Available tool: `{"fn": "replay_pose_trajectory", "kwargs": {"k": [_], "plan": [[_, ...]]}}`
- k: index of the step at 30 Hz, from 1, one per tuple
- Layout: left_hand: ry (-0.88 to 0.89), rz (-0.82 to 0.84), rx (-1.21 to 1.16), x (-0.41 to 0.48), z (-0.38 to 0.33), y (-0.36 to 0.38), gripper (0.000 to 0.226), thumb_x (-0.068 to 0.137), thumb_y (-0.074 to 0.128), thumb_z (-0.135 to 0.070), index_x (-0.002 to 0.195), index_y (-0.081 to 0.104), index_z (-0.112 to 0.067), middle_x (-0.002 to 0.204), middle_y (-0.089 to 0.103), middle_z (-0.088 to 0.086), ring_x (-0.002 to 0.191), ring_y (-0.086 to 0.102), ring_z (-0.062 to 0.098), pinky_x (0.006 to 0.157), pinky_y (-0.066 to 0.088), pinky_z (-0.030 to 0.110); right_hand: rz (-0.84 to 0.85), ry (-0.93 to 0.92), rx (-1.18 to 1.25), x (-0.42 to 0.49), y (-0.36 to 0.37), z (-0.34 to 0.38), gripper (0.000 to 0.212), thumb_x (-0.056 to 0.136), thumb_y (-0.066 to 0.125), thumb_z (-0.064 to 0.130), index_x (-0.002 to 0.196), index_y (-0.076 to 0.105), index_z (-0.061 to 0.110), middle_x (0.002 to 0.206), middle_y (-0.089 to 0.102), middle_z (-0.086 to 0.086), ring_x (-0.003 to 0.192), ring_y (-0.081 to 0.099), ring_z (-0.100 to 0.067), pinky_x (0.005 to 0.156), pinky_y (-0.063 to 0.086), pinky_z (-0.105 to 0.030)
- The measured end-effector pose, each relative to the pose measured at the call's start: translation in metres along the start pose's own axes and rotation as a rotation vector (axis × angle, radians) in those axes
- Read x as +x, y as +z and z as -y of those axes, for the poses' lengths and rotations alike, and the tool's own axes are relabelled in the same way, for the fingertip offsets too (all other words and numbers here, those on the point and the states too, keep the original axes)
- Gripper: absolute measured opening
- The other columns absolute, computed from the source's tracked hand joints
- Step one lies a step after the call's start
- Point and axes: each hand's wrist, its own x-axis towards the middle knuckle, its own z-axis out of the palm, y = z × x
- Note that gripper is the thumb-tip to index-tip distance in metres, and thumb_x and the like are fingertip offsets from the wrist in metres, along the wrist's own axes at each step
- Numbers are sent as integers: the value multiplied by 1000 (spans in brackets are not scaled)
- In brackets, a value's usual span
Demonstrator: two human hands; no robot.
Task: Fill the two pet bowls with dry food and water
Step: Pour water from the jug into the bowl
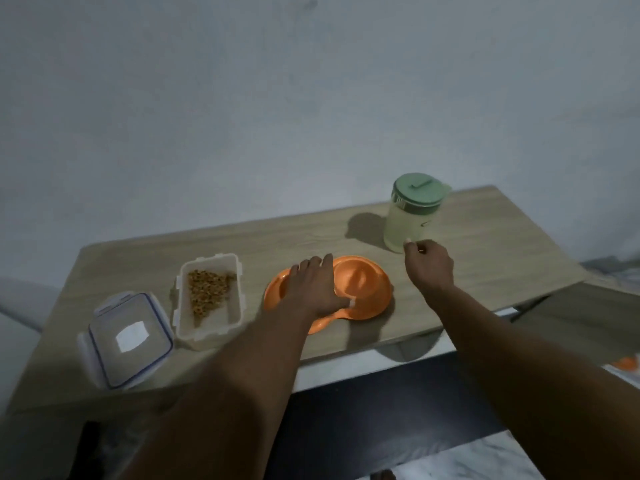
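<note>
An orange double pet bowl (367,289) sits in the middle of the wooden table (502,244). My left hand (317,287) lies flat over its left basin with fingers spread, hiding what is inside. The right basin looks empty. An open clear container (207,299) left of the bowl holds brown dry food in its far half. A clear water jug with a green lid (412,209) stands at the back right. My right hand (429,265) hovers just in front of the jug's base, fingers loosely curled, holding nothing.
The container's lid (126,337) with blue seal lies upside down at the table's front left. The wall rises right behind the table. A dark gap and pale floor show below the table's front edge. Something orange (627,363) peeks in at the far right.
</note>
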Motion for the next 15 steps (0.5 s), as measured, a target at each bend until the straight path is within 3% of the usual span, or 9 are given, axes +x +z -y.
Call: {"fn": "replay_pose_trajectory", "kwargs": {"k": [3,7,10,13,15], "plan": [[-45,140,70,19,-14,12,125,64,72,-74,157,15,-13,154,37,15,141,35,36,116,21,57,-38,99,174,31,-11,-7,46,100,47,47,115,67,8,116,68,-15,111,60,-36,95,48,-43],[-72,187,137,36,-23,20,119,63,73,-74,154,25,-12,149,44,13,137,42,34,118,15,61,-15,232,377,75,-20,-6,53,96,42,61,121,62,18,118,62,-6,111,60,-32,101,50,-54],[-97,173,123,44,-20,20,108,60,74,-75,144,39,-16,139,55,7,131,49,28,119,11,61,68,247,488,104,-22,-2,66,96,42,67,135,58,16,118,56,-2,116,55,-29,104,48,-53],[-125,197,97,46,-17,20,106,56,76,-76,139,44,-18,135,59,4,129,51,25,119,10,58,194,239,553,128,-21,0,75,93,44,71,143,54,15,132,58,-3,118,52,-25,107,45,-49],[-137,217,108,49,-20,19,105,56,78,-74,138,45,-18,134,60,4,127,53,25,120,12,56,254,230,581,140,-18,2,76,94,45,70,144,52,14,131,57,-2,115,49,-21,100,44,-41]]}}
